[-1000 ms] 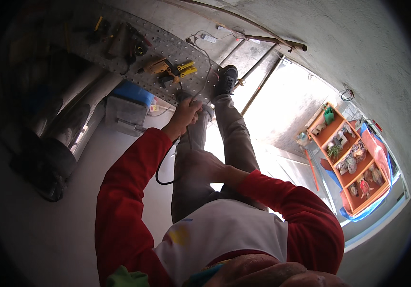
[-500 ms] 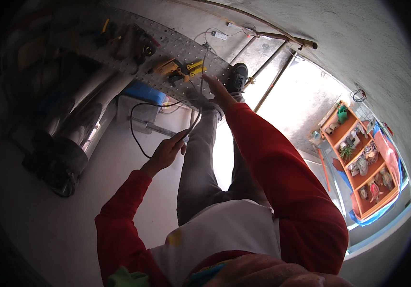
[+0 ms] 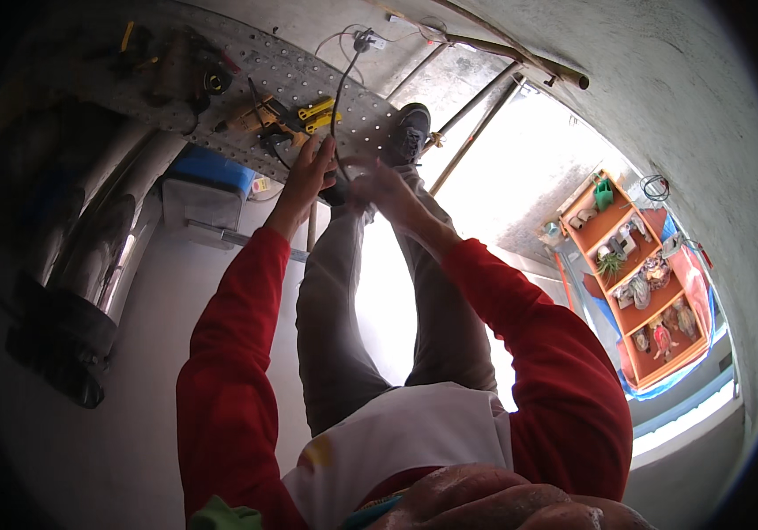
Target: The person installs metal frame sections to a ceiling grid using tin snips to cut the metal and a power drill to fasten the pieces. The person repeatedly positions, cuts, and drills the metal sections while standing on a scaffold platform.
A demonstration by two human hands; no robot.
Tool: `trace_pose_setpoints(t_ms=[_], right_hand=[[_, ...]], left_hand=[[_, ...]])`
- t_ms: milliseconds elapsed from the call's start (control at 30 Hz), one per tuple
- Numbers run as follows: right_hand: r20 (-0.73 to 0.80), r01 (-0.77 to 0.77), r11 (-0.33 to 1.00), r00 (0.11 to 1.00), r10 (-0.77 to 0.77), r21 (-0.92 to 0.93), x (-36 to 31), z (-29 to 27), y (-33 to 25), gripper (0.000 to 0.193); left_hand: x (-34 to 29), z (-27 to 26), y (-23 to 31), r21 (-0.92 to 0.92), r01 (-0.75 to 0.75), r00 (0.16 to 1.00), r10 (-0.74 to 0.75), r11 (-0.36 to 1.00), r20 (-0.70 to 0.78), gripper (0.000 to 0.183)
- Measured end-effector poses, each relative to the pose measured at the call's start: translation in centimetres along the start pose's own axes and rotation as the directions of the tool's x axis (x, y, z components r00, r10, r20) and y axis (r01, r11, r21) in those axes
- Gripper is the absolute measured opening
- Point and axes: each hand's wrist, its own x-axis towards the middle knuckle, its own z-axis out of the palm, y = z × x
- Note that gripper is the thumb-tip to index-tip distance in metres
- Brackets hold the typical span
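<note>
reaching up toward eleven o'clock, both hands meet at the near edge of a perforated metal counter [image 3: 308,79], where a thin dark cable [image 3: 341,84] runs down from a small plug or adapter [image 3: 364,40] at twelve o'clock and passes between them. the left hand [image 3: 310,170] is curled at the cable's lower end, its grip closed round the cord as far as can be seen; the right hand [image 3: 380,185] sits just beside it at one o'clock of the left, blurred, fingers partly folded, and whether its grip has actually closed on the cable i cannot tell. the cable looks light, limp and springy, likely to kink or slip through loose fingers, so it would best be taken near its end or in a pinch between thumb and fingers, not by the plug. on the counter, at ten o'clock of the hands, lie a yellow drill [image 3: 260,119] and yellow-handled pliers [image 3: 315,110]; a tape measure [image 3: 214,82] sits farther that way. a grey shoe [image 3: 407,132] rests on the counter edge. a blue-lidded box [image 3: 209,181] stands below, and an orange shelf unit [image 3: 639,278] is at three o'clock.
</note>
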Motion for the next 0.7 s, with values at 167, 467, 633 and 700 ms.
trace_pose_setpoints(t_ms=[167, 467, 633, 700], right_hand=[[0.546, 0.129, 0.749, 0.765, 0.342, -0.65, -2.8, -3.2, -0.2, 0.038], [-0.521, -0.504, 0.174, 0.851, -0.066, -0.846, 12.3, -45.6, -2.3, 0.049], [-0.499, -0.538, -0.043, 0.805, -0.321, -0.842, 15.7, -58.7, -4.6, 0.067], [-0.403, -0.48, -0.24, 0.863, -0.305, -0.844, 17.3, -61.2, -5.5, 0.075]], left_hand=[[7.1, 2.4, 6.0, -0.316, 0.023, 0.997, -0.046, 0.948, -0.065, 0.046], [6.7, 1.5, 1.0, -0.128, -0.179, 0.977, 0.161, 0.976, -0.142, 0.034], [7.6, 2.6, 0.6, -0.064, -0.155, 0.971, 0.14, 0.986, -0.194, 0.037], [7.4, 2.6, 0.0, -0.033, -0.123, 0.976, 0.114, 0.992, -0.186, 0.041]])
